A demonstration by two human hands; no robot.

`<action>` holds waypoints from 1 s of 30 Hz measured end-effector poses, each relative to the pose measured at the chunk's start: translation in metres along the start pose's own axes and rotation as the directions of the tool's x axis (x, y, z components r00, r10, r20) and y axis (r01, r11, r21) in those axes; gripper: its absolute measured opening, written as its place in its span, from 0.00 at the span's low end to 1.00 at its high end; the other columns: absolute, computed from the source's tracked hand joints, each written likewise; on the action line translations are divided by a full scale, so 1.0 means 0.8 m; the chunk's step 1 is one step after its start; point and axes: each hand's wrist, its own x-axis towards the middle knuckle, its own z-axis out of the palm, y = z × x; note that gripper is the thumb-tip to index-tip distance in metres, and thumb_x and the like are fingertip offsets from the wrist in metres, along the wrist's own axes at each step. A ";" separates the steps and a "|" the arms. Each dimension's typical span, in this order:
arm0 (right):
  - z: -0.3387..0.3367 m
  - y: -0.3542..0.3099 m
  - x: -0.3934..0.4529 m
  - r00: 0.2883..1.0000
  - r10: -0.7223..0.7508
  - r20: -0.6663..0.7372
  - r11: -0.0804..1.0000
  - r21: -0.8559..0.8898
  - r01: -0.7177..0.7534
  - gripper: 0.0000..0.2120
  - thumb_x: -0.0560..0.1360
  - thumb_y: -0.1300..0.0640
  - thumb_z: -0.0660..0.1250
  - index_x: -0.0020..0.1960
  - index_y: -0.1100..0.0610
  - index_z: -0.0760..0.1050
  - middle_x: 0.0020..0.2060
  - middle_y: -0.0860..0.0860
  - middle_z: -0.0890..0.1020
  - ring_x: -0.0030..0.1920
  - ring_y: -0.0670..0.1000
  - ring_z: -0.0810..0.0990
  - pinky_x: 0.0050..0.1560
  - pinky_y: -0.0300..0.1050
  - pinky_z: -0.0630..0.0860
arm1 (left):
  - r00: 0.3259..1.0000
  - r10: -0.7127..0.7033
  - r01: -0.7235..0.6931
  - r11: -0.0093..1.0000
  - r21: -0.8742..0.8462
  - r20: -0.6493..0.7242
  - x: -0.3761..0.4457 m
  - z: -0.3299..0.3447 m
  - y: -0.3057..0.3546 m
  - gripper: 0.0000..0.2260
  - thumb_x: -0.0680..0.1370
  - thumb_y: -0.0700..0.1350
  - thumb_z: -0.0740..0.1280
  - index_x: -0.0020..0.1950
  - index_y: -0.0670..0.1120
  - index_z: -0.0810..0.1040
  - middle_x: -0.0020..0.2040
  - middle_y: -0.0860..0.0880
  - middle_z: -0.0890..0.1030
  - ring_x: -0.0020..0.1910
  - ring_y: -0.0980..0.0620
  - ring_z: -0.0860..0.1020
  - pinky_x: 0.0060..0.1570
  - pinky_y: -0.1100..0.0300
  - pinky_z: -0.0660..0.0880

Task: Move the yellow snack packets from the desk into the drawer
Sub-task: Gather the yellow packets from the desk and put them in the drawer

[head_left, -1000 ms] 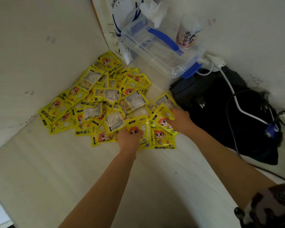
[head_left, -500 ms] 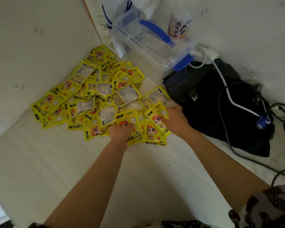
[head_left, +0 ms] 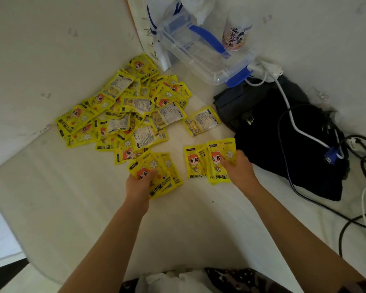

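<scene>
Packets (head_left: 156, 176) under left fingers (head_left: 150, 174), others (head_left: 209, 161) in right fingers (head_left: 227, 163)

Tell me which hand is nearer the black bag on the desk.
Right. The right hand, gripping a few yellow packets, sits just beside the black bag at its near-left edge. The left hand holds its own packets farther left, across a bare gap of desk.

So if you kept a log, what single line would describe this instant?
left hand: gripping yellow packets | right hand: gripping more | pile: on desk | drawer: not visible
</scene>
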 end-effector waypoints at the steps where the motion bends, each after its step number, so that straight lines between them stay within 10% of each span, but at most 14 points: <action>1: 0.000 0.005 -0.007 1.000 0.012 -0.006 0.999 0.031 -0.012 0.15 0.77 0.54 0.65 0.61 0.59 0.71 0.54 0.53 0.79 0.51 0.52 0.78 0.48 0.45 0.74 | 1.000 -0.003 0.003 1.000 -0.018 0.000 -0.005 -0.007 -0.004 0.11 0.73 0.39 0.72 0.55 0.45 0.80 0.48 0.44 0.84 0.48 0.42 0.82 0.50 0.37 0.78; 19: 0.060 0.046 -0.196 0.979 0.190 -0.078 0.972 0.153 -0.176 0.12 0.77 0.56 0.64 0.56 0.61 0.71 0.50 0.56 0.79 0.51 0.58 0.79 0.50 0.53 0.76 | 0.951 -0.072 0.071 0.997 0.012 0.299 -0.080 -0.103 -0.063 0.10 0.76 0.37 0.67 0.57 0.42 0.79 0.50 0.41 0.84 0.44 0.44 0.85 0.37 0.48 0.81; 27: 0.125 0.083 -0.325 0.912 0.340 -0.227 0.885 0.405 -0.229 0.10 0.77 0.57 0.65 0.56 0.59 0.72 0.46 0.51 0.80 0.43 0.49 0.79 0.37 0.42 0.74 | 0.885 -0.092 0.014 0.985 0.172 0.456 -0.104 -0.168 -0.088 0.10 0.76 0.37 0.67 0.58 0.40 0.79 0.50 0.41 0.84 0.45 0.43 0.84 0.42 0.44 0.81; 30: 0.144 0.102 -0.371 0.886 0.359 -0.293 0.854 0.485 -0.186 0.10 0.77 0.57 0.65 0.58 0.56 0.75 0.49 0.52 0.84 0.48 0.51 0.83 0.47 0.49 0.81 | 0.857 -0.134 0.003 0.967 0.256 0.498 -0.120 -0.183 -0.098 0.12 0.76 0.37 0.68 0.59 0.40 0.78 0.52 0.40 0.83 0.50 0.41 0.83 0.48 0.38 0.79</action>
